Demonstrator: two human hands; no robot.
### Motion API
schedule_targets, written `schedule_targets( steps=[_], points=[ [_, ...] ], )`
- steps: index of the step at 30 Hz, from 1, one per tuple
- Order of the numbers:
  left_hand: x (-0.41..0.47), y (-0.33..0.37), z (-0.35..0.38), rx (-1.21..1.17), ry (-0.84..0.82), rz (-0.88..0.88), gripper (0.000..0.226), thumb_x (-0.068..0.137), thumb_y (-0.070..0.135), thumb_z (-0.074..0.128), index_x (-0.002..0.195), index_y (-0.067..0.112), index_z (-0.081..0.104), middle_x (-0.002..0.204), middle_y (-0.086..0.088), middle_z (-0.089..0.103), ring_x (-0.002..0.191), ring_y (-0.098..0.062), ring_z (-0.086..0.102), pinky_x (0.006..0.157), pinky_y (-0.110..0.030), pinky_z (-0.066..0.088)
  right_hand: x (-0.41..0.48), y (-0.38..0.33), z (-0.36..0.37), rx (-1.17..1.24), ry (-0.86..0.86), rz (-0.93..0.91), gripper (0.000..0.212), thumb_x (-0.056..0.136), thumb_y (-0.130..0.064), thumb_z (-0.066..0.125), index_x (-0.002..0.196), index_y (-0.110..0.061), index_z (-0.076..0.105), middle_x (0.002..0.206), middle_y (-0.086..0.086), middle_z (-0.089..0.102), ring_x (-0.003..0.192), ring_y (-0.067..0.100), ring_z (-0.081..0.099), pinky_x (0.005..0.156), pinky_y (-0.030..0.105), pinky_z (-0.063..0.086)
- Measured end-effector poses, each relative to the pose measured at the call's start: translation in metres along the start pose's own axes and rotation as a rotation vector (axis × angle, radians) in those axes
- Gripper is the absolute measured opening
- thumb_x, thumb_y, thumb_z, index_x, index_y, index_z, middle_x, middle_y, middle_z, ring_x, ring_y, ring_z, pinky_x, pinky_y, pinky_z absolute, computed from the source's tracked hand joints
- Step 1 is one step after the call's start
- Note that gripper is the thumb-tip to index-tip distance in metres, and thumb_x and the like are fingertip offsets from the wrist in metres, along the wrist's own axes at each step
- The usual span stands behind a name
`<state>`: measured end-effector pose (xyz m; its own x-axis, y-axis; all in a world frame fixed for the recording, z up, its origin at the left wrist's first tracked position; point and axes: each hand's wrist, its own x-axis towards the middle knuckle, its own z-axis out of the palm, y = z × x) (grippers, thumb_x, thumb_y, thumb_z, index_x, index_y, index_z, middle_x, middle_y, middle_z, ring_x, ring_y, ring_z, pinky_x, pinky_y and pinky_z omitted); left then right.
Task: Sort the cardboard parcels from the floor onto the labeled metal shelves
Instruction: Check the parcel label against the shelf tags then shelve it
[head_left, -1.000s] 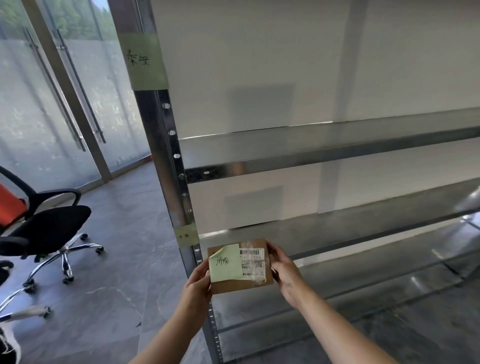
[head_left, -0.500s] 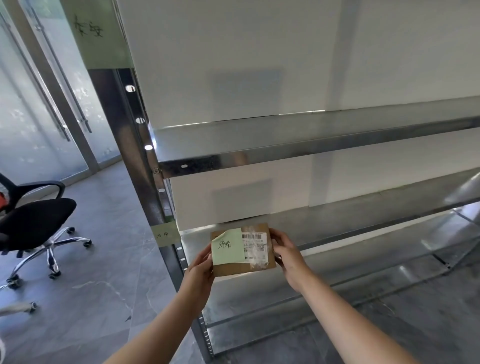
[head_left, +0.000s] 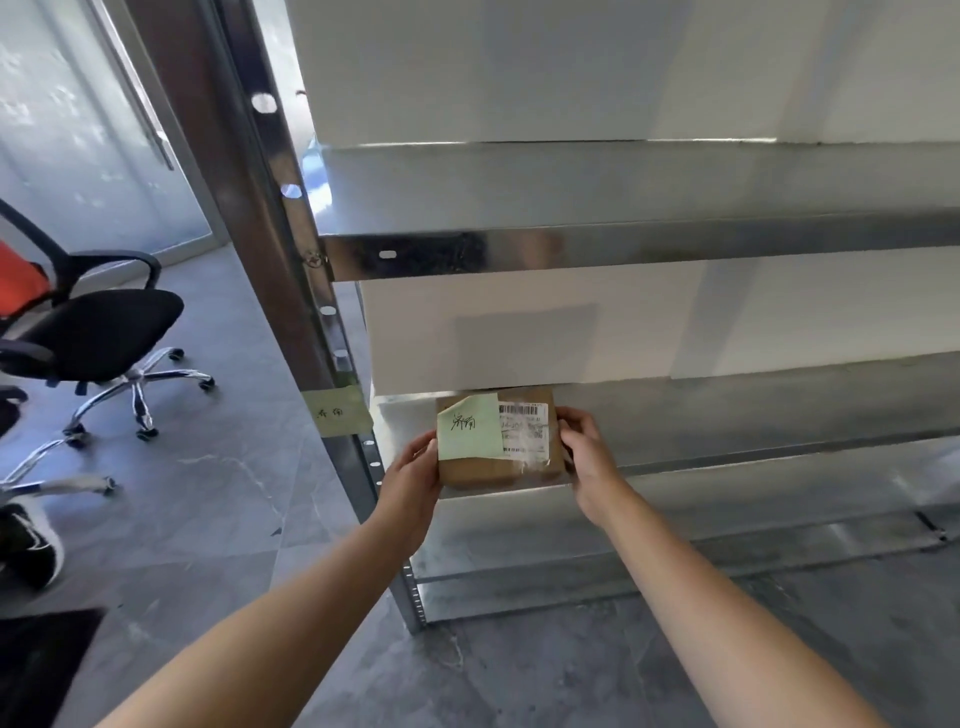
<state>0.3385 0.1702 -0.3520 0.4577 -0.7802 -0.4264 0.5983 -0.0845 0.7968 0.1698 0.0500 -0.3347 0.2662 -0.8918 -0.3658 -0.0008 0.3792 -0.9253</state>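
Here, holding a small cardboard parcel (head_left: 501, 447) between both hands at the left end of the lower metal shelf (head_left: 727, 415), just beside the upright post (head_left: 311, 312). Left hand (head_left: 415, 478) pressing against the parcel's left edge, fingers curled round it; right hand (head_left: 587, 462) closing on the right edge, thumb lying over the top face. Parcel sitting level, its far edge reaching in over the shelf surface, its near edge hanging at the shelf's front lip; whether resting on the metal or hovering just above, impossible to tell. Showing on the top face a pale green sticky note (head_left: 470, 434) with handwritten characters, and beside it a white barcode label (head_left: 524, 431) under clear tape. Clinging to the post, just left of the parcel, another green label (head_left: 337, 413) with similar handwriting. Standing well apart on the grey floor (head_left: 218, 493) to the left, a black office chair (head_left: 98, 338).
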Motion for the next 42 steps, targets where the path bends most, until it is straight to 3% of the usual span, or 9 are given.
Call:
schedule_targets(
  steps=[3, 14, 18, 23, 27, 31, 34, 38, 42],
  points=[
    [0.016, -0.002, -0.006, 0.012, 0.057, -0.006, 0.024, 0.101, 0.014, 0.054, 0.124, 0.011, 0.059, 0.117, -0.013, 0.070, 0.108, -0.025, 0.067, 0.082, -0.031, 0.055, 0.018, 0.009, 0.012, -0.027, -0.014, 0.017, 0.020, 0.104, -0.013, 0.041, 0.104, -0.025, 0.057, 0.103, 0.006, 0.069, 0.088, 0.022, 0.065, 0.059, 0.033, 0.049],
    [0.057, -0.011, -0.003, 0.019, 0.171, -0.033, 0.022, 0.098, 0.016, 0.060, 0.119, 0.015, 0.065, 0.117, -0.010, 0.071, 0.116, -0.027, 0.065, 0.091, -0.032, 0.054, 0.072, 0.026, 0.020, -0.052, 0.015, 0.059, 0.024, 0.103, -0.015, 0.040, 0.103, -0.028, 0.061, 0.110, 0.006, 0.069, 0.097, 0.021, 0.064, 0.070, 0.029, 0.050],
    [0.060, -0.011, -0.001, 0.048, 0.184, -0.037, 0.020, 0.098, 0.015, 0.060, 0.117, 0.017, 0.066, 0.115, -0.009, 0.072, 0.113, -0.025, 0.067, 0.101, -0.036, 0.052, 0.082, 0.031, 0.019, -0.047, -0.003, 0.084, 0.024, 0.103, -0.015, 0.042, 0.099, -0.029, 0.061, 0.111, 0.008, 0.069, 0.102, 0.025, 0.063, 0.091, 0.042, 0.051],
    [0.058, -0.007, 0.001, 0.070, 0.158, -0.041, 0.025, 0.099, 0.004, 0.054, 0.116, 0.015, 0.066, 0.108, -0.007, 0.074, 0.102, -0.021, 0.070, 0.089, -0.028, 0.056, 0.087, 0.034, 0.017, -0.012, -0.010, 0.111, 0.022, 0.104, -0.018, 0.040, 0.111, -0.024, 0.061, 0.100, 0.004, 0.069, 0.094, 0.024, 0.063, 0.081, 0.038, 0.051],
    [0.059, -0.005, 0.001, 0.095, 0.165, -0.050, 0.027, 0.098, 0.000, 0.051, 0.109, 0.017, 0.067, 0.104, -0.006, 0.074, 0.096, -0.019, 0.071, 0.078, -0.022, 0.060, 0.088, 0.034, 0.019, -0.020, -0.035, 0.103, 0.020, 0.105, -0.024, 0.041, 0.103, -0.029, 0.061, 0.105, 0.004, 0.070, 0.097, 0.022, 0.064, 0.085, 0.037, 0.052],
    [0.058, -0.006, -0.003, 0.160, 0.171, -0.045, 0.026, 0.100, 0.001, 0.049, 0.115, 0.016, 0.065, 0.111, -0.008, 0.072, 0.107, -0.024, 0.068, 0.099, -0.034, 0.053, 0.085, 0.039, 0.020, -0.033, -0.038, 0.091, 0.024, 0.106, -0.028, 0.037, 0.104, -0.031, 0.061, 0.120, 0.008, 0.068, 0.112, 0.025, 0.063, 0.097, 0.042, 0.050],
    [0.061, -0.003, -0.009, 0.284, 0.187, -0.051, 0.027, 0.100, 0.004, 0.052, 0.113, 0.020, 0.068, 0.124, -0.009, 0.069, 0.121, -0.028, 0.062, 0.111, -0.040, 0.044, 0.076, 0.038, 0.024, -0.013, -0.069, 0.097, 0.040, 0.107, -0.041, 0.026, 0.117, -0.028, 0.062, 0.124, 0.005, 0.068, 0.111, 0.018, 0.062, 0.093, 0.035, 0.049],
    [0.055, 0.012, 0.000, 0.436, 0.205, -0.045, 0.036, 0.099, 0.005, 0.052, 0.130, 0.017, 0.065, 0.134, -0.004, 0.064, 0.126, -0.023, 0.054, 0.107, -0.031, 0.041, 0.062, 0.028, 0.025, 0.082, 0.003, 0.082, 0.059, 0.101, -0.060, 0.026, 0.155, -0.034, 0.027, 0.160, -0.006, 0.030, 0.146, 0.017, 0.030, 0.121, 0.041, 0.022],
    [0.039, 0.036, 0.019, 0.518, 0.250, 0.093, 0.041, 0.099, 0.008, 0.052, 0.137, 0.017, 0.060, 0.139, -0.003, 0.058, 0.117, -0.016, 0.048, 0.107, -0.033, 0.037, 0.045, -0.005, 0.012, -0.038, 0.044, -0.085, 0.054, 0.106, -0.047, 0.025, 0.157, -0.029, 0.021, 0.164, -0.009, 0.018, 0.151, 0.013, 0.018, 0.119, 0.035, 0.015]
  ],
)
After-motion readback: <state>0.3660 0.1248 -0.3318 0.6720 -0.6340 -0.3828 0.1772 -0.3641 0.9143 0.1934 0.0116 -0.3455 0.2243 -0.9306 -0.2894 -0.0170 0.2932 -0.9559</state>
